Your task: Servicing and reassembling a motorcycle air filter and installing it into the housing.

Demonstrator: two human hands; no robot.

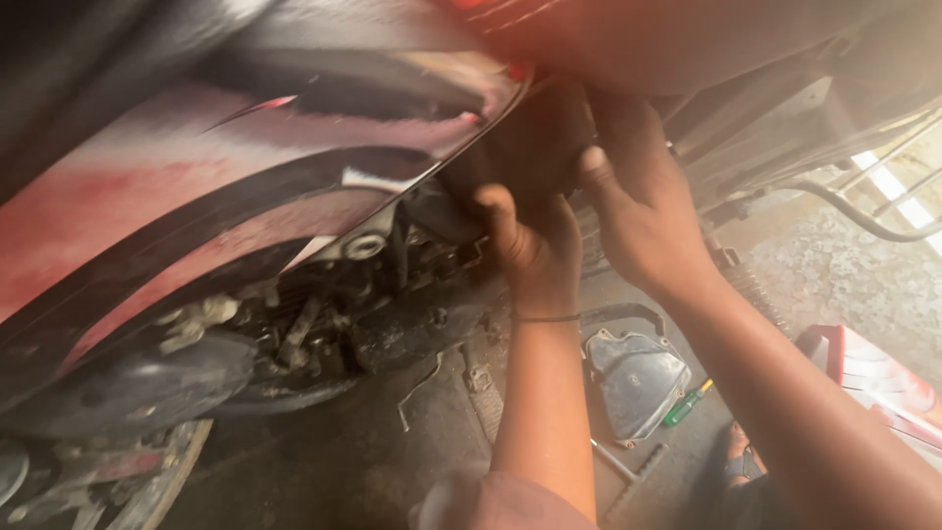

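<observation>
Both hands, left hand (535, 250) and right hand (638, 211), clasp a dark engine-side part (535, 147) under the red scooter body panel (196, 196); looks rigid, greasy, best gripped by edges.

A rough concrete floor (343, 461) runs under everything, dark and stained with grease towards the lower left corner. Towards the right edge the ground (854, 285) turns paler and speckled, lit by strong daylight that washes the upper right corner out to a hazy glow (the whole view has a warm, smoky cast). There, thin metal bars (898, 162) stand against the brightness, with a bright strip between them. Low at the right edge lies a red and white panel (873, 378), flat on the floor. No walls or windows can be made out.
</observation>
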